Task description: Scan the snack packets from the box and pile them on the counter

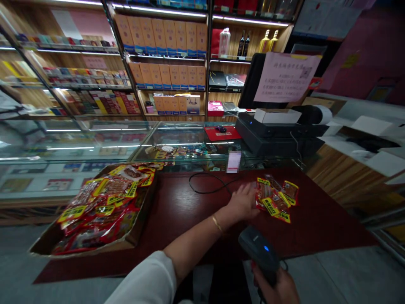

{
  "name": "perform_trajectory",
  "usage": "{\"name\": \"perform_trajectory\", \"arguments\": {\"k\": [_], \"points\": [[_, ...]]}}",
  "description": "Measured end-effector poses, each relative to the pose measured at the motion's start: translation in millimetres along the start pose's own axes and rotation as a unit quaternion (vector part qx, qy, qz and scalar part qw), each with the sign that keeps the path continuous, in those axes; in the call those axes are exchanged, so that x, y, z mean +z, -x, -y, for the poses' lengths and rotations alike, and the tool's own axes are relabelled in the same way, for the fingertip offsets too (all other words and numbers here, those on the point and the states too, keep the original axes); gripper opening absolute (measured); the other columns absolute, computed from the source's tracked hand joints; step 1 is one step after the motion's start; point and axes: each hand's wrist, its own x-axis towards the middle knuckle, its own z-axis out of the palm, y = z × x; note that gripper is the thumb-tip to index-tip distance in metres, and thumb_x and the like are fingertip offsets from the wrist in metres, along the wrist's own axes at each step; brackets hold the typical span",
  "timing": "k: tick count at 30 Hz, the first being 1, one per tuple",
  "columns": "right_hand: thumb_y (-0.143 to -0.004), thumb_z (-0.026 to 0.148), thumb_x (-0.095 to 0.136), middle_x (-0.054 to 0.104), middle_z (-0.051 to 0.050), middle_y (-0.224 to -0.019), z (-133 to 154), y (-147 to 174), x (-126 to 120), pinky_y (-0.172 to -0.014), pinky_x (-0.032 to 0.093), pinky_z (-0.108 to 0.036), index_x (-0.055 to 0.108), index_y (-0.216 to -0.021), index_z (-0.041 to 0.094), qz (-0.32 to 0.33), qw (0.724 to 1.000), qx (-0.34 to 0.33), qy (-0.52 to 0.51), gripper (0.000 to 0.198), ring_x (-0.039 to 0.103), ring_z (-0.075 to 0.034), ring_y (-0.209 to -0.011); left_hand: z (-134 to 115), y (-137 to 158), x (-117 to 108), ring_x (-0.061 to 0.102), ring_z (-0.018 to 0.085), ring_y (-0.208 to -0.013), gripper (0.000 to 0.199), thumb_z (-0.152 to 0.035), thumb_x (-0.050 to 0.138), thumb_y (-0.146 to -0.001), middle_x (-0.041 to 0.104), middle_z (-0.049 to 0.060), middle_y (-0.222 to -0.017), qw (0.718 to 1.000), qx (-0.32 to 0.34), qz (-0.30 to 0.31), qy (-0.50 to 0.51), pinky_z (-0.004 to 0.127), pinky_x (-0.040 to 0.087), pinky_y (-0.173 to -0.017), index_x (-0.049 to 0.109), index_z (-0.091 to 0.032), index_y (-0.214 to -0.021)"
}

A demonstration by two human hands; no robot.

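Observation:
My left hand (243,202) lies low over the dark red tabletop, palm down with its fingers stretched out. Its fingertips reach the left edge of a small pile of red and yellow snack packets (274,198); the hand looks slightly blurred. Nearer to me, my right hand (278,287) is wrapped round the handle of a dark barcode scanner (261,249), on which a blue light glows. To the left, an open cardboard box (126,241) is heaped with similar snack packets (107,198).
A black cable (193,189) loops across the tabletop (171,219). Behind it are a small upright card (233,162), a glass counter (133,137), a mouse (220,129) on a red mat, and a till with a screen (249,84). Stocked shelves line the wall.

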Motion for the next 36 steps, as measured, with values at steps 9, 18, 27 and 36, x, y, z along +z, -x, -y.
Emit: {"name": "perform_trajectory", "arguments": {"k": [9,18,27,36], "points": [[-0.086,0.048,0.066,0.071,-0.003,-0.054,39,-23,53,-0.062,0.057,-0.030,0.076,-0.084,0.020,0.132,0.986,-0.102,-0.006,0.029,0.068,-0.024,-0.050,112,279,-169,0.058,0.032,-0.131,0.045,-0.038,0.050,-0.096,0.066,0.013,-0.137,0.841,-0.262,-0.411,-0.234,0.051,0.042,-0.116,0.061,-0.017,-0.134],[-0.088,0.049,0.063,0.071,-0.003,-0.054,40,-20,61,-0.055,0.054,-0.029,0.076,-0.085,0.020,0.143,0.984,-0.102,-0.003,0.032,0.068,-0.023,-0.049,168,330,-170,0.046,0.037,-0.142,0.065,-0.030,0.050,-0.093,0.044,0.018,-0.159,0.834,-0.402,-0.255,-0.278,0.051,0.041,-0.115,0.042,-0.016,-0.156],[-0.078,0.063,0.068,0.070,-0.002,-0.051,24,-12,57,-0.059,0.055,-0.029,0.069,-0.063,0.026,0.094,0.995,-0.030,-0.016,0.040,0.068,-0.024,-0.051,142,322,-179,0.055,0.037,-0.131,0.044,-0.036,0.058,-0.090,0.057,0.017,-0.144,0.787,-0.411,-0.291,-0.356,0.049,0.044,-0.108,0.067,-0.018,-0.129],[-0.078,0.064,0.069,0.072,-0.002,-0.055,24,-7,54,-0.063,0.055,-0.030,0.070,-0.065,0.026,0.112,0.993,-0.020,-0.026,0.040,0.069,-0.025,-0.055,139,326,-181,0.065,0.030,-0.112,0.039,-0.027,0.057,-0.086,0.072,0.011,-0.120,0.814,-0.382,-0.309,-0.310,0.042,0.047,-0.102,0.070,-0.020,-0.122]]}}
